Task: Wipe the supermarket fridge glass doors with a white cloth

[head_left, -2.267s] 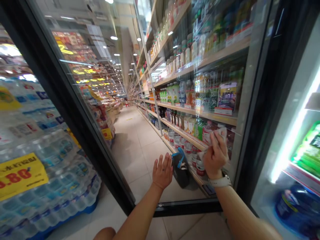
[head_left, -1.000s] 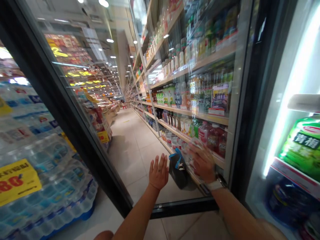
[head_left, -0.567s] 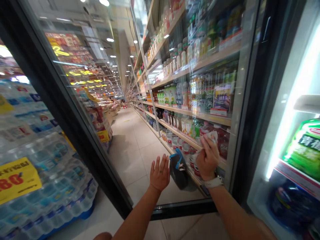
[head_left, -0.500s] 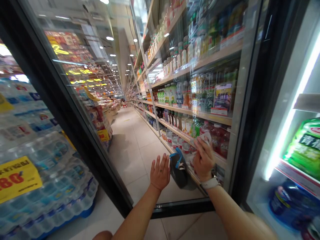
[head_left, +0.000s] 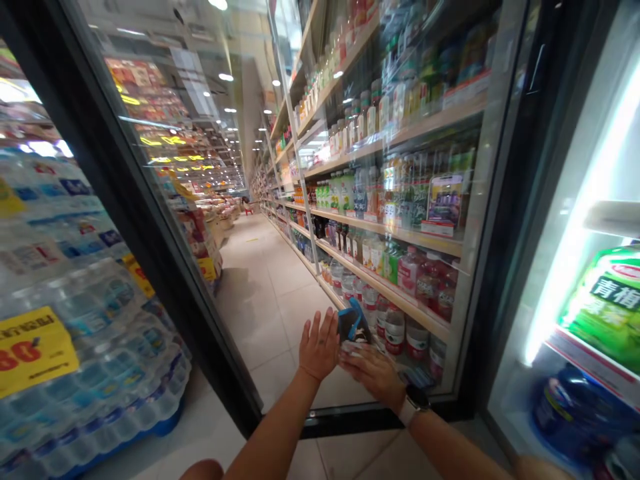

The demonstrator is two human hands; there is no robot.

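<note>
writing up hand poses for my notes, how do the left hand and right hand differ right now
The left hand has its fingers pointing up, while the right hand reaches in sideways, fingers toward the left. The left hand shows no cloth; the right hand has a pale wipe under its fingers. Both have the palm turned toward the glass door.

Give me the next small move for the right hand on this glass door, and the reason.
A short slide rightward across the lower pane of the black-framed clear glass door seems best for the right hand and its thin white cloth. Its fingertips are close beside the spread left hand, leaving little room leftward, while the glass extends to its right.
</note>
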